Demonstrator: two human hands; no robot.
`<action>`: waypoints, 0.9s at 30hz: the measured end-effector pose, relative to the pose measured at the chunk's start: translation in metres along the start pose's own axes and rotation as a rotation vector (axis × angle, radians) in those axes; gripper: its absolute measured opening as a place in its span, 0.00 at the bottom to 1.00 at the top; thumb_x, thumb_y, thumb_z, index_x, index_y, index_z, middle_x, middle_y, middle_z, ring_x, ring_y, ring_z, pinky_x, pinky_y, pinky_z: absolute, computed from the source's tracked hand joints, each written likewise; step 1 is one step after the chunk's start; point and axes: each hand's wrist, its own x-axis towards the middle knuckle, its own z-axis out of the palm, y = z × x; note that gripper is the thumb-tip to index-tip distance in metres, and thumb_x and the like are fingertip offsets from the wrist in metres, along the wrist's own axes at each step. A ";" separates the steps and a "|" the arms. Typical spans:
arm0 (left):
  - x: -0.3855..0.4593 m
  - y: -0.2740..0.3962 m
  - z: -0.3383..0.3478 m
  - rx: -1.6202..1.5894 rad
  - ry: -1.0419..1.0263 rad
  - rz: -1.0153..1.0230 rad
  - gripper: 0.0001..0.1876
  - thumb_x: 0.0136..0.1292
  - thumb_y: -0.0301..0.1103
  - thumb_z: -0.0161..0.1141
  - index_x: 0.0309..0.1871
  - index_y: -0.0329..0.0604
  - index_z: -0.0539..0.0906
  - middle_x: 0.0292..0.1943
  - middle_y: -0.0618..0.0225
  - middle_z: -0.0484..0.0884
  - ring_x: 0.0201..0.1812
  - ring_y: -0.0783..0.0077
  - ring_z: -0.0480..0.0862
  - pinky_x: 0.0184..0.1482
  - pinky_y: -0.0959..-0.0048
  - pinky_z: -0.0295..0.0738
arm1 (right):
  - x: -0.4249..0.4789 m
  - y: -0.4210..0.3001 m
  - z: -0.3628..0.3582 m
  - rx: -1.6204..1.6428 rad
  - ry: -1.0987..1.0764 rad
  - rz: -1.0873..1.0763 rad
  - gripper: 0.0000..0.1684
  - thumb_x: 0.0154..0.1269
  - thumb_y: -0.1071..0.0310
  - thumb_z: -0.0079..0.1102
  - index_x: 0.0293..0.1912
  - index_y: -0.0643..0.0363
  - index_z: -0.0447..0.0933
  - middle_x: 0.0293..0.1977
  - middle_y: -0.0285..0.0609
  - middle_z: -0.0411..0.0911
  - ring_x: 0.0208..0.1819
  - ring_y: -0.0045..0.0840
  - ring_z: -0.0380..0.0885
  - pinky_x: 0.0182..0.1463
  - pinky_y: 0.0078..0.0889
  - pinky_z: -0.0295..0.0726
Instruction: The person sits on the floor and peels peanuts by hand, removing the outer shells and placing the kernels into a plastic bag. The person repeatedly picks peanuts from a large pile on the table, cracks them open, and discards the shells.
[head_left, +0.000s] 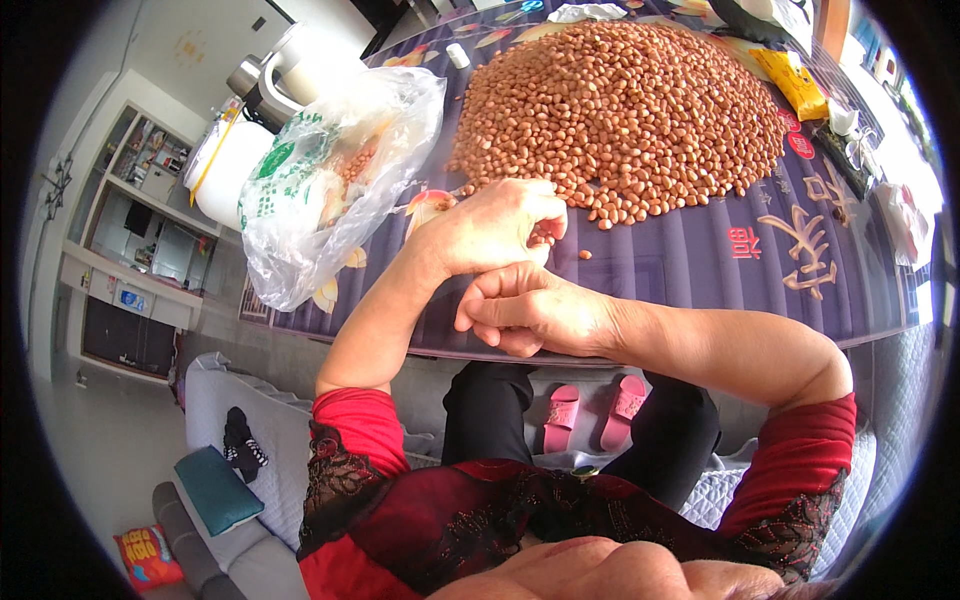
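A large heap of shelled, reddish-skinned peanuts (615, 112) spreads over the table before me. My left hand (495, 229) is at the heap's near left edge, its fingers curled around several peanuts that show beneath them. Below it, close to the table's front edge, my right hand (536, 311) is loosely closed, the thumb bent against the fingers. No object shows in it, though its palm is hidden. The two hands overlap in view; whether they touch is unclear. One loose peanut (585, 255) lies apart from the heap, right of my left hand.
Left of the heap, a clear plastic bag (337, 180) with some peanuts inside lies by a white container (225, 169) and a pitcher (300, 64). A small white bottle (457, 55) is near the heap. A yellow packet (791, 82) sits at right. Pink slippers (562, 418) are below the patterned tabletop (660, 277).
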 end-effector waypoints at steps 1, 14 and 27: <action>0.000 0.000 -0.001 0.001 -0.004 0.000 0.09 0.47 0.22 0.62 0.34 0.38 0.80 0.32 0.64 0.77 0.27 0.69 0.80 0.30 0.70 0.76 | 0.000 0.001 0.000 0.002 0.004 0.000 0.09 0.61 0.74 0.49 0.39 0.64 0.77 0.23 0.34 0.71 0.14 0.13 0.58 0.17 0.18 0.54; 0.001 0.003 -0.004 -0.012 -0.040 -0.084 0.07 0.49 0.22 0.62 0.33 0.37 0.80 0.29 0.63 0.78 0.33 0.67 0.82 0.36 0.69 0.77 | -0.002 0.000 0.001 0.003 0.006 0.005 0.09 0.64 0.72 0.49 0.40 0.64 0.76 0.23 0.33 0.70 0.15 0.12 0.58 0.18 0.17 0.54; -0.002 -0.003 -0.006 0.038 -0.024 -0.102 0.04 0.54 0.25 0.64 0.33 0.39 0.82 0.35 0.62 0.78 0.38 0.62 0.81 0.42 0.67 0.76 | 0.000 0.002 0.000 0.023 0.024 -0.007 0.09 0.61 0.74 0.48 0.39 0.64 0.76 0.22 0.34 0.70 0.14 0.13 0.57 0.18 0.19 0.53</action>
